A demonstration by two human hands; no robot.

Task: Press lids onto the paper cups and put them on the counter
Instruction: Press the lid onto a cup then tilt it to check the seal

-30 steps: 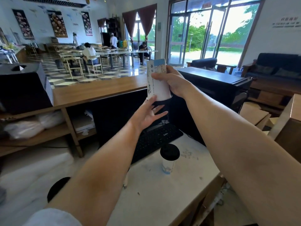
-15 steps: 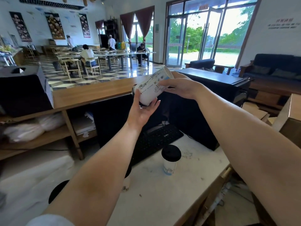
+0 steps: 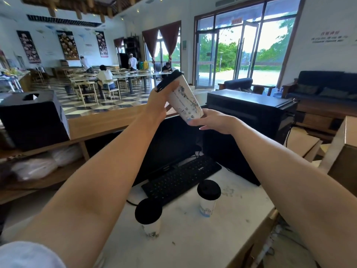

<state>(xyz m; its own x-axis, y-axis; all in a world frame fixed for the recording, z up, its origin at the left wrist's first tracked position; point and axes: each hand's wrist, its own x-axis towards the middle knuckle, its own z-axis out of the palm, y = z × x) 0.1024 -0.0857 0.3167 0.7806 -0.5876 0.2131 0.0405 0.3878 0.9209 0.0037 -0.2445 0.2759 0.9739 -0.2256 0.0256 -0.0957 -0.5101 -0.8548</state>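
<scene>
A tall white paper cup (image 3: 184,101) with a black lid (image 3: 168,80) is held up in the air, tilted with its top toward the left. My left hand (image 3: 159,102) grips it near the lid end. My right hand (image 3: 213,121) holds its base from below. Two more lidded paper cups stand on the white counter (image 3: 193,238): one (image 3: 208,198) to the right, one (image 3: 149,216) to the left and nearer to me.
A black keyboard (image 3: 181,179) and a dark monitor (image 3: 170,144) sit behind the standing cups. A wooden counter (image 3: 104,120) with a black box (image 3: 31,118) runs on the left. Cardboard boxes (image 3: 342,151) stand at the right. People sit at tables far behind.
The cup was upside down a second ago; both hands have turned it over, so the lidded top now points up-left and my right hand is under its base.
</scene>
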